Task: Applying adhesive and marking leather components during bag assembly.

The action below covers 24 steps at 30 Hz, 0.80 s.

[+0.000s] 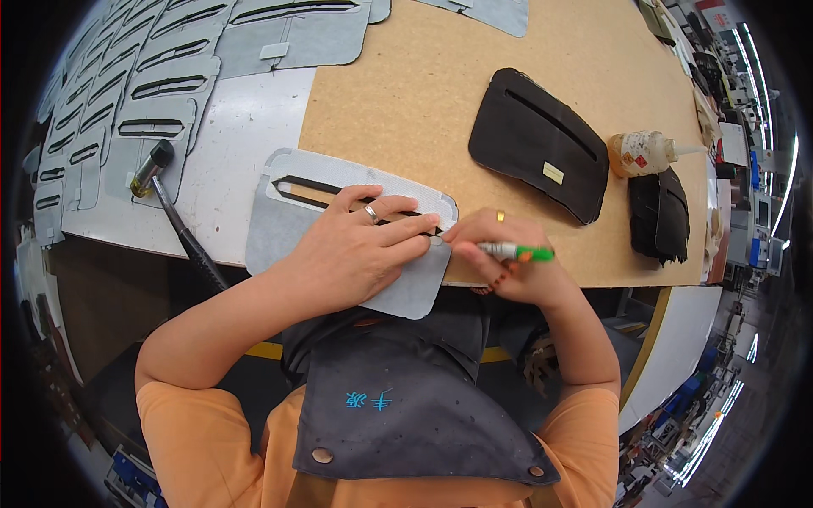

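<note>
Head view: your left hand (356,245) presses the grey panel (279,229) flat; your right hand (500,254) grips a green pen (517,251) at the slot's (305,190) end, so marking looks nearly finished.

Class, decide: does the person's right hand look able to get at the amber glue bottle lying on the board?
Probably yes: the amber glue bottle lies beyond the right hand across bare board, nothing between, though that hand holds a green-tipped tool.
</note>
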Each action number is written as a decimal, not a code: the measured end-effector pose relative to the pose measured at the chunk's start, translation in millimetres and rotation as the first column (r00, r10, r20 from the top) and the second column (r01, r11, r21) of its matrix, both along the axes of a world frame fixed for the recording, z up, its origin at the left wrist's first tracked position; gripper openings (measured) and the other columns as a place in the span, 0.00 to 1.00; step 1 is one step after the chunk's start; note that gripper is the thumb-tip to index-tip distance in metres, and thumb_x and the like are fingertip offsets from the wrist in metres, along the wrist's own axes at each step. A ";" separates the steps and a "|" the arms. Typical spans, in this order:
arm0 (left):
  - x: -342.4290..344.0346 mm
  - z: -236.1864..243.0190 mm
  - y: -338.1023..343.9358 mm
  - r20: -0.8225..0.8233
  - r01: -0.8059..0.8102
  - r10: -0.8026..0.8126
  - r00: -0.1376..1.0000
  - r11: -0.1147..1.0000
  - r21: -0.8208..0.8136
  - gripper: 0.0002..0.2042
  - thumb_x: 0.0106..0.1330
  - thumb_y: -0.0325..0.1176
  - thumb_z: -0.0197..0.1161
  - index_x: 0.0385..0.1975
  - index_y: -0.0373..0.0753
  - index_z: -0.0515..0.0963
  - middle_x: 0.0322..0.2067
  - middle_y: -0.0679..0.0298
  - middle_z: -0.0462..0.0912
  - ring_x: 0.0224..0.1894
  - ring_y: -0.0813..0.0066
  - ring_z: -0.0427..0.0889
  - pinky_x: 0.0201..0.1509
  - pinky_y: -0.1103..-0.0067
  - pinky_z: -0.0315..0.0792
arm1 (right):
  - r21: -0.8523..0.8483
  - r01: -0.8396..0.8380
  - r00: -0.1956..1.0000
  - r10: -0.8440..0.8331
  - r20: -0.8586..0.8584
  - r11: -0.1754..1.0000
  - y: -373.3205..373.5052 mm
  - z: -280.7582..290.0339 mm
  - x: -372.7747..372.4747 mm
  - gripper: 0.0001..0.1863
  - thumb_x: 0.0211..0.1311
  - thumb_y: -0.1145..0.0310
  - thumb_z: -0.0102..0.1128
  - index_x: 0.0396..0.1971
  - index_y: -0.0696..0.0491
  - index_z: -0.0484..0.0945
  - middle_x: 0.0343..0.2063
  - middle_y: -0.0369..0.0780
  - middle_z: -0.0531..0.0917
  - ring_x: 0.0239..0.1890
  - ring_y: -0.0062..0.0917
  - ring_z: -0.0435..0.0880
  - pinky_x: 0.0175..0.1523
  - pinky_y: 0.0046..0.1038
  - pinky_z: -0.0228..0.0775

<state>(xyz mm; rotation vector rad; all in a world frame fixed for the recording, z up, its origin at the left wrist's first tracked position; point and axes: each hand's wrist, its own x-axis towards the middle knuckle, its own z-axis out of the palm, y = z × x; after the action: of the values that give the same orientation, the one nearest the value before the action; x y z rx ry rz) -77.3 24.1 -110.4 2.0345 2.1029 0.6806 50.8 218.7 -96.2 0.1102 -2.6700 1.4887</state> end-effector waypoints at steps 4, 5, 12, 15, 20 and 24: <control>1.4 -1.0 -0.4 0.027 -0.017 0.017 0.999 1.000 0.000 0.11 0.53 0.30 0.62 0.38 0.46 0.75 0.51 0.73 0.75 0.56 0.74 0.70 0.61 0.67 0.58 | 0.382 -0.024 0.959 0.129 -0.252 0.924 -6.9 -9.4 24.5 0.07 0.51 0.72 0.66 0.31 0.53 0.79 0.37 0.36 0.84 0.28 0.23 0.82 0.28 0.23 0.68; 1.1 -1.3 -0.7 0.048 -0.013 0.013 0.999 1.000 -0.016 0.13 0.53 0.29 0.62 0.40 0.46 0.75 0.53 0.73 0.75 0.57 0.72 0.70 0.62 0.66 0.57 | 0.495 -0.056 0.964 0.175 -0.199 0.867 -7.5 -7.5 31.5 0.10 0.49 0.72 0.67 0.33 0.52 0.79 0.41 0.36 0.84 0.30 0.19 0.82 0.27 0.20 0.66; 6.1 -4.2 2.3 0.156 -0.084 0.084 0.984 0.996 -0.006 0.08 0.60 0.28 0.59 0.38 0.45 0.76 0.49 0.73 0.77 0.54 0.71 0.72 0.61 0.67 0.57 | 0.361 0.068 0.972 0.021 -0.235 0.930 -10.9 -15.0 48.5 0.15 0.48 0.74 0.67 0.39 0.53 0.80 0.45 0.37 0.83 0.34 0.21 0.83 0.32 0.20 0.67; 8.7 -6.0 2.4 0.128 -0.107 0.101 0.987 0.993 0.040 0.11 0.55 0.29 0.61 0.39 0.44 0.75 0.48 0.73 0.76 0.54 0.75 0.71 0.60 0.69 0.57 | 0.229 0.186 0.949 -0.114 -0.293 0.956 -16.9 -12.0 50.4 0.15 0.49 0.76 0.66 0.40 0.54 0.79 0.45 0.40 0.83 0.35 0.24 0.84 0.35 0.22 0.70; 9.2 -3.5 2.5 0.017 -0.078 0.077 0.997 0.996 0.046 0.13 0.54 0.27 0.61 0.40 0.44 0.75 0.49 0.73 0.75 0.55 0.74 0.70 0.61 0.68 0.57 | 0.177 0.254 0.950 -0.211 -0.229 0.951 -27.3 -11.8 48.0 0.10 0.51 0.77 0.65 0.36 0.55 0.79 0.39 0.42 0.84 0.35 0.30 0.83 0.38 0.27 0.74; 7.5 -2.1 3.1 0.041 -0.065 0.064 0.997 0.998 0.022 0.13 0.53 0.27 0.61 0.40 0.44 0.75 0.49 0.73 0.75 0.55 0.73 0.70 0.61 0.68 0.57 | 0.158 0.307 0.937 -0.269 -0.223 0.938 -31.9 -7.9 46.5 0.09 0.52 0.78 0.64 0.35 0.57 0.78 0.35 0.42 0.83 0.35 0.32 0.83 0.39 0.27 0.75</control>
<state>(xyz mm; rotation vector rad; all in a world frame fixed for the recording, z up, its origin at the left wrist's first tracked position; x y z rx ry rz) -69.7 27.1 -112.6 1.9547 2.1566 0.7521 97.3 186.8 -104.2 -0.1141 -2.5279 1.0736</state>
